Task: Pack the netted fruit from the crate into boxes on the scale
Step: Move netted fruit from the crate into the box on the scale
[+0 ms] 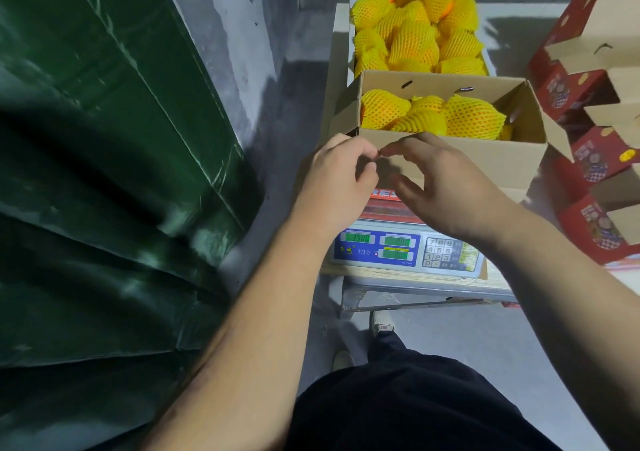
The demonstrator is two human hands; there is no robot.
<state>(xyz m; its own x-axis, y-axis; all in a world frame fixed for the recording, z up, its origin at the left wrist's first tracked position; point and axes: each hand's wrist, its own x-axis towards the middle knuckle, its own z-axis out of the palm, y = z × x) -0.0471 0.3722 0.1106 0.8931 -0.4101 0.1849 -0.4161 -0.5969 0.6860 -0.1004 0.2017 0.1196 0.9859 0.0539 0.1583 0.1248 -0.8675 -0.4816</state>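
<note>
An open cardboard box (491, 159) stands on the scale (408, 253) with several yellow-netted fruits (471, 118) inside. Its front flap hangs down outside, brown side showing. Behind it a white crate (350, 3) is heaped with more netted fruit (415, 35). My left hand (336, 180) is at the box's front left corner with its fingers curled; what they hold is hidden. My right hand (446, 187) lies against the front flap, fingers loosely bent, and its index fingertip meets the left hand's fingers.
Red printed boxes (588, 159) with open flaps are stacked at the right. A dark green tarp (104, 173) fills the left side against a grey wall. The scale rests on a low wooden stand (415, 277). My legs and a shoe (381, 322) are below.
</note>
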